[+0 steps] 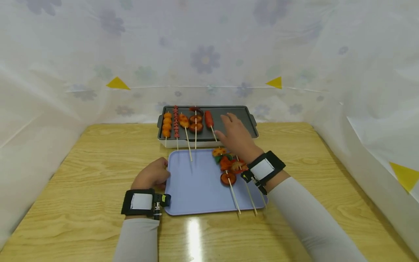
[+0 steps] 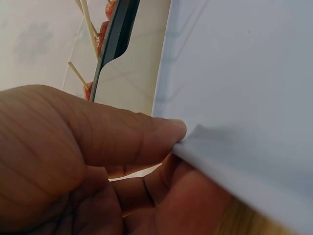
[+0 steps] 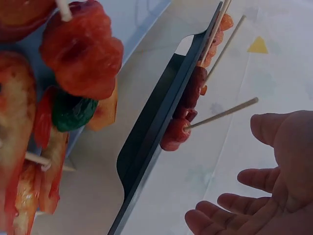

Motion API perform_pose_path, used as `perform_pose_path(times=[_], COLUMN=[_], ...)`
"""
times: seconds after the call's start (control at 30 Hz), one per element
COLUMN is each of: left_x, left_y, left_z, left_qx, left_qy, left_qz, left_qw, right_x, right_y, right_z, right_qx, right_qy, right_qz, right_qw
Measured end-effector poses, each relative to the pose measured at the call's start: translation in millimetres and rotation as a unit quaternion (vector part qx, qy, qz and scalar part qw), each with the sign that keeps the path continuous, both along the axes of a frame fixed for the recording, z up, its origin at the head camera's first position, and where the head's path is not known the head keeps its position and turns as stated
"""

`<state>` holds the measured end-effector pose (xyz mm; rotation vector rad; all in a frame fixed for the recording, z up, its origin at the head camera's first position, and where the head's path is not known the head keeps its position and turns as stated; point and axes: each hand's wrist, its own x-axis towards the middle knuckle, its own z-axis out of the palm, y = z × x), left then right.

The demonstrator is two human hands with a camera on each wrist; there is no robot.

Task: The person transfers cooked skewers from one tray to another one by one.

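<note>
My left hand (image 1: 153, 174) pinches the left edge of a pale lilac tray (image 1: 193, 189), thumb on top in the left wrist view. Above the right part of a dark grill pan (image 1: 234, 112), my right hand (image 1: 238, 134) hovers with spread fingers and holds nothing. Just left of it on the pan lies a sausage skewer (image 1: 208, 119). Farther left are a mushroom skewer (image 1: 196, 127), a flat yellow-brown piece on a stick (image 1: 184, 120), a thin red skewer (image 1: 176, 122) and an orange ball skewer (image 1: 167, 124). On the tray's right side lie several skewers, including mixed vegetables with a mushroom (image 1: 228, 178), partly hidden by my right wrist.
The pan sits on a whitish base (image 1: 209, 143) behind the tray. Skewer sticks overhang the pan's front edge. The wooden table (image 1: 98, 160) spreads around both, with a flowered white curtain (image 1: 206, 47) at the back and sides.
</note>
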<state>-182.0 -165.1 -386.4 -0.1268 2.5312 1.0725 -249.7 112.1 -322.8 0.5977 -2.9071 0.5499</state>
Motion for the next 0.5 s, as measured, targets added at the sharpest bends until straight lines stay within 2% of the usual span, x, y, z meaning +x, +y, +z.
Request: perform_pose_path(times=[0.3,0.5], left_x=[-0.9,-0.1], left_y=[1.2,0.2], left_z=[-0.8,-1.3], left_qx=[-0.006,-0.006], left_qy=[-0.002,-0.004], left_qz=[0.003,0.006], left_qw=[1.0000,1.0000], right_x=[-13.9,-17.8], right_y=[-17,-18], right_z=[-4.9,-15.1], right_qx=[0.002,-0.034], right_qy=[-0.036,-0.070], right_qz=[-0.006,-0.006], right_qw=[0.9993,0.9970])
